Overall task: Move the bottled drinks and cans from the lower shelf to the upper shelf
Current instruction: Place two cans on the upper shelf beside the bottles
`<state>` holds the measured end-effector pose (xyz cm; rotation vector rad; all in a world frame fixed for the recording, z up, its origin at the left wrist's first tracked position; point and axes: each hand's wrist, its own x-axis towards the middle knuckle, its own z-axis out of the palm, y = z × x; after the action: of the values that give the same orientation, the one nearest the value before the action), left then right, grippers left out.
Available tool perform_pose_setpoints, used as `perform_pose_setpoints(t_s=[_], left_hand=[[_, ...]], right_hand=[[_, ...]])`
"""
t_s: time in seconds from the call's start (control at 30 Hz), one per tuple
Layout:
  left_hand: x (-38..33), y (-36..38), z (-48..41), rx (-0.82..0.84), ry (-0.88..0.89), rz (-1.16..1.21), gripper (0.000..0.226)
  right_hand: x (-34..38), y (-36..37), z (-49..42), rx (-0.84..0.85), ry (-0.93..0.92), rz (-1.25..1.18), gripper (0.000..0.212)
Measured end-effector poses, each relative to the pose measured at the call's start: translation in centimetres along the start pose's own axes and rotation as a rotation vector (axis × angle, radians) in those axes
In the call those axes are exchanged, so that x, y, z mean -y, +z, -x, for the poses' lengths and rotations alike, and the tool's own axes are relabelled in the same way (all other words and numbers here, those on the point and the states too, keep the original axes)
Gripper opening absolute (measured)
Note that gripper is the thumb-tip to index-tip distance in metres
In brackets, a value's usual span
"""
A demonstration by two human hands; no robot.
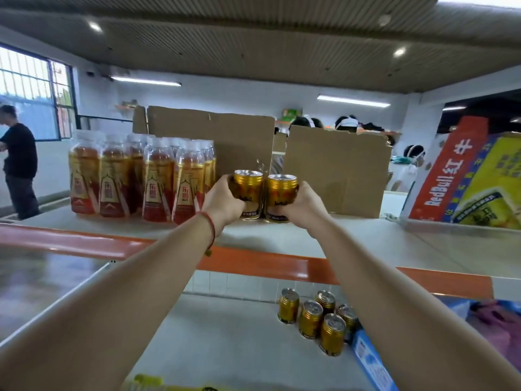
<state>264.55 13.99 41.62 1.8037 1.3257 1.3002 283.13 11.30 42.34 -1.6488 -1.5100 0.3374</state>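
"Pale upper shelf point(394, 241) with an orange front edge — why are the two cans so close there?"

"The left hand point(222, 203) curls round the left can point(248, 183), the right hand point(304, 206) round the right can point(282, 187). I think they go down side by side, near the wrapped bottles point(141, 179), to make a tidy row."

"And the others?"

"On the lower shelf point(225, 334) five cans point(311, 320) wait — not yet moved. Behind, cardboard sheets point(211, 136) stand under ceiling lamps point(399, 52)."
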Motion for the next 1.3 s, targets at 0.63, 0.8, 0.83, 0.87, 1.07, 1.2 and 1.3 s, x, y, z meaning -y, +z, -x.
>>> perform_pose_setpoints(t_s=[0.63,0.8,0.83,0.87,1.07,1.2,1.3], left_hand=[[2.9,2.7,-2.5,0.066,-0.059,-0.139,0.073],[2.8,2.7,-2.2,0.069,-0.043,-0.149,0.071],[2.8,2.7,-2.2,0.069,-0.042,-0.151,0.071],[2.9,2.7,-2.2,0.067,-0.041,-0.15,0.071],[2.9,2.8,-2.0,0.075,-0.035,-0.147,0.079],[2.9,2.8,-1.9,0.073,-0.021,-0.156,0.082],[3.1,2.7,-1.8,0.097,-0.027,-0.167,0.093]], right_hand=[[-3.0,3.2,-2.3,0.009,0.111,0.013,0.072],[-3.1,3.2,-2.2,0.013,0.105,0.025,0.073],[-3.1,3.2,-2.1,0.017,0.103,0.034,0.072],[-3.0,3.1,-2.1,0.021,0.102,0.043,0.07],[-3.1,2.2,-1.5,0.04,0.104,0.037,0.045],[-3.2,2.1,-1.4,0.04,0.107,0.023,0.044],[-3.4,2.1,-1.4,0.042,0.096,0.025,0.045]])
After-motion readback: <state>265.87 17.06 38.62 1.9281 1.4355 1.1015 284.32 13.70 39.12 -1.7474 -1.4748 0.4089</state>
